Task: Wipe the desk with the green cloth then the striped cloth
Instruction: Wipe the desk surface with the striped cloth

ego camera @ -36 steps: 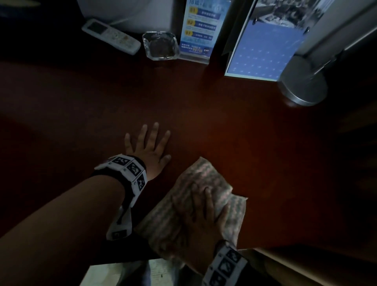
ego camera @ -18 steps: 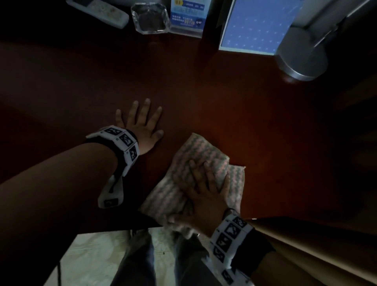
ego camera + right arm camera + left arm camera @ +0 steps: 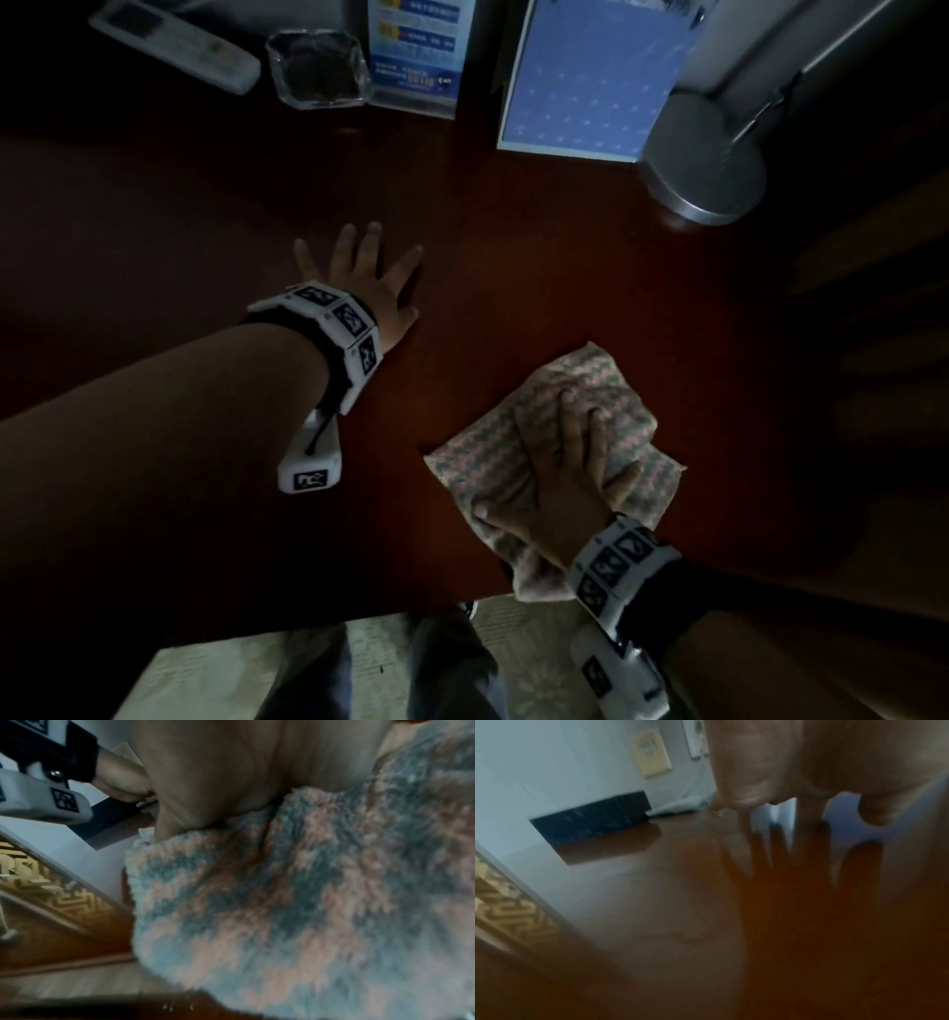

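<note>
The striped pink-and-grey cloth (image 3: 560,411) lies folded on the dark red-brown desk (image 3: 513,257), near its front edge, one corner hanging over it. My right hand (image 3: 565,462) presses flat on the cloth with straight fingers. In the right wrist view the cloth (image 3: 295,902) fills the frame under my palm (image 3: 231,770). My left hand (image 3: 364,272) rests flat on the bare desk to the left, fingers spread. The left wrist view shows those fingers (image 3: 805,817) on the desk (image 3: 680,902). No green cloth is in view.
Along the desk's back edge stand a white remote (image 3: 174,43), a glass ashtray (image 3: 318,67), a blue sign holder (image 3: 416,56), a blue card (image 3: 590,77) and a round metal lamp base (image 3: 703,164). A black box (image 3: 590,817) sits at the wall. Patterned floor (image 3: 205,678) lies below.
My right hand has slid the striped cloth to the right along the front of the desk. The left hand stays flat in place.
</note>
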A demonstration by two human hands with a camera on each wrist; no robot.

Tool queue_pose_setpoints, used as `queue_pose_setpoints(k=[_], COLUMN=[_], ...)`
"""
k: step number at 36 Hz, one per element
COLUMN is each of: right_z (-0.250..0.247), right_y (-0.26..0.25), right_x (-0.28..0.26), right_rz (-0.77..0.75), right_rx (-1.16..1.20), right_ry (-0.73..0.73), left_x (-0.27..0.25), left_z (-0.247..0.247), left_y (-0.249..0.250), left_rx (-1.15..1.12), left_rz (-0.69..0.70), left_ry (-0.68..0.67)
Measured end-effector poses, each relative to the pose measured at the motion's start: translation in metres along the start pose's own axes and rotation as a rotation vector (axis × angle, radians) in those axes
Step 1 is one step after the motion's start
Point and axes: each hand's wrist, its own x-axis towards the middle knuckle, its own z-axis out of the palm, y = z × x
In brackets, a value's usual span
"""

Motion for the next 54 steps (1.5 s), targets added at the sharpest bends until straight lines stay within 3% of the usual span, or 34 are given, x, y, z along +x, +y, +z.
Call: queue_pose_setpoints(k=[6,18,23,27,31,35,40,48,54], right_z=[-0.021,-0.077,-0.105,-0.125,-0.147,-0.17,-0.141,-0.092,-0.105], right_y=[-0.008,-0.051,-0.064,-0.063,-0.06,-0.056,-0.053,-0.017,-0.011], right_x=[0.023,0.101,0.137,0.168,0.193,0.188,0.19,0.126,0.129], right_rz=[-0.049,0.015,-0.017,-0.135,-0.106,-0.153,-0.134,-0.076,-0.023], right_rx=[0.023,0.027,0.043,0.032,-0.085,-0.16,-0.064,0.006,0.015], right_ry=[-0.021,0.035,0.083,0.13,0.119,0.112,0.225,0.133,0.064], left_x=[0.02,0.025,0.025,0.026,0.029,0.03,0.029,0.029,0.029], left_z=[0.008,0.009,0.008,0.006,0.009,0.011,0.01,0.008,0.007], left_y=[0.012,0.008,0.006,0.006,0.004,0.004,0.005,0.004,0.004], left_rx=[-0.073,-0.119,-0.131,-0.125,-0.13,-0.121,-0.131,-0.108,-0.111], left_rz=[0.005,0.017,0.028,0.017,0.022,0.022,0.024,0.032,0.033], left_ry=[-0.001,-0.089,-0.101,-0.151,-0.127,-0.11,-0.122,-0.162,-0.173])
